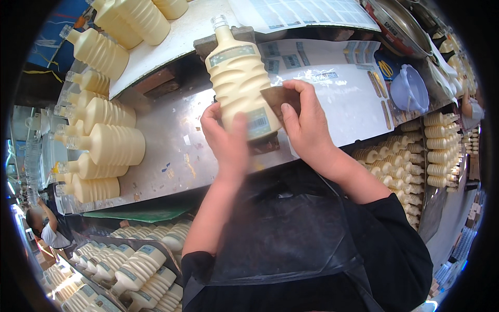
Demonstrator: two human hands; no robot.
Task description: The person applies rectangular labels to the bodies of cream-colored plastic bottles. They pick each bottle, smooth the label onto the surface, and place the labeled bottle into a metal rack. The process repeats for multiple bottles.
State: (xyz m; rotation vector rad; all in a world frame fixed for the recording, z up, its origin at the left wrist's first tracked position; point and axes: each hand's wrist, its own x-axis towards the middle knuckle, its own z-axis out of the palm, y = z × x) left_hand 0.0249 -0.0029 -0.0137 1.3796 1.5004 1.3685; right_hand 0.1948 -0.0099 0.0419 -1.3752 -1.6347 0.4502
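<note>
A cream ribbed bottle (239,78) with a clear threaded neck lies tilted in front of me, its neck pointing away. It has a label band near the shoulder and a barcode label (257,121) near its base. My left hand (226,143) grips the lower left side, its thumb over the front and slightly blurred by motion. My right hand (309,125) pinches a thin brown flat scraper-like piece (278,104) between thumb and fingers, its edge against the bottle's right side. Behind the bottle's neck is a dark block (204,44).
Loose labels (291,61) lie on a white sheet (332,99) right of the bottle. A lavender bucket (408,89) stands further right. Cream bottles (114,143) stand at the left of the metal table (166,179); more fill racks below. Another person (52,229) is at far left.
</note>
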